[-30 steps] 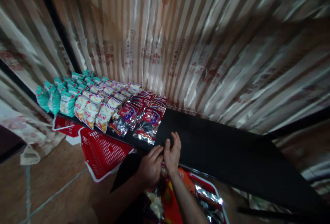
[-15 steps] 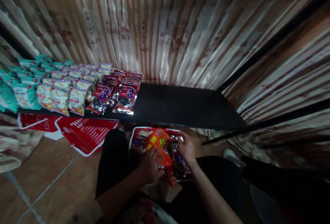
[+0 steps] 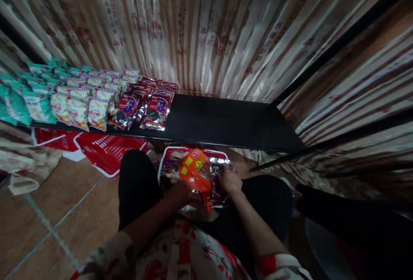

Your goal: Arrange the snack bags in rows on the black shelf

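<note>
A red basket with a white rim (image 3: 160,172) sits between my knees, holding an orange snack bag (image 3: 196,170) and several dark red snack packets. My right hand (image 3: 231,181) is closed over a dark red snack packet (image 3: 215,169) at the basket's right side, its thumb on the packet's face. By the lower left of the orange bag, my left hand (image 3: 180,194) reaches into the basket. Its fingers are lost in shadow, so its grip cannot be made out.
A low black shelf (image 3: 226,121) runs ahead of me. Teal bags (image 3: 38,106), white snack bags (image 3: 97,112) and dark red packets (image 3: 158,108) stand on its left half. Another red basket (image 3: 109,153) lies beneath it. A striped curtain (image 3: 206,26) hangs behind; black poles slant at right.
My left hand has drawn down and left off the orange bag. My right hand has shifted from the basket's right rim onto the packet inside. The view has tilted slightly.
</note>
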A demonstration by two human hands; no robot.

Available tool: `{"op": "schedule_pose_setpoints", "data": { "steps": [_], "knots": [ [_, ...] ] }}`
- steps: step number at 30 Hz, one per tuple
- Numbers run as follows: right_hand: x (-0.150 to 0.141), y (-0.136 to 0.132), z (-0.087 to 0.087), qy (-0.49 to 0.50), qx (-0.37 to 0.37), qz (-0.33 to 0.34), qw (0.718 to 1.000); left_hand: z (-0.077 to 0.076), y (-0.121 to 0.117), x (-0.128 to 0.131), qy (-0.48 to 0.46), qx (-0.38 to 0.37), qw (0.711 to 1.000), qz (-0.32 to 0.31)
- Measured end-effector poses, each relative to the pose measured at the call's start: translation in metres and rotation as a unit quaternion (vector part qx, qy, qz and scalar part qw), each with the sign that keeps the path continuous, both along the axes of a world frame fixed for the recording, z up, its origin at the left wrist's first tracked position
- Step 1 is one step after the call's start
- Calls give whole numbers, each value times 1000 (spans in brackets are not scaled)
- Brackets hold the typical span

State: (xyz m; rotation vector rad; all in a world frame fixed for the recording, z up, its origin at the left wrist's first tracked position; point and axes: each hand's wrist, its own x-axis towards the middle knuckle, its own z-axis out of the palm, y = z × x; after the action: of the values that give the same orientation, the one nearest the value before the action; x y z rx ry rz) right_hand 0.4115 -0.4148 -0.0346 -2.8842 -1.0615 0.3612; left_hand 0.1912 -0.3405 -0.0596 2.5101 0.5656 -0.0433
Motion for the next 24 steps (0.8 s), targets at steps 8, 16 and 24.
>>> {"op": "schedule_pose_setpoints", "data": {
  "steps": [8, 16, 24],
  "knots": [
    [1, -12, -7, 62, 4, -32, 998, 8, -11, 22, 19, -47, 999, -1],
    [-9, -19, -20, 77, 102, -64, 990, 14, -19, 46, -10, -104, 994, 45],
    [-11, -21, -14, 101, 156, -83, 979, 11, -27, 79, 11, -170, 974, 147]
  ]
}}
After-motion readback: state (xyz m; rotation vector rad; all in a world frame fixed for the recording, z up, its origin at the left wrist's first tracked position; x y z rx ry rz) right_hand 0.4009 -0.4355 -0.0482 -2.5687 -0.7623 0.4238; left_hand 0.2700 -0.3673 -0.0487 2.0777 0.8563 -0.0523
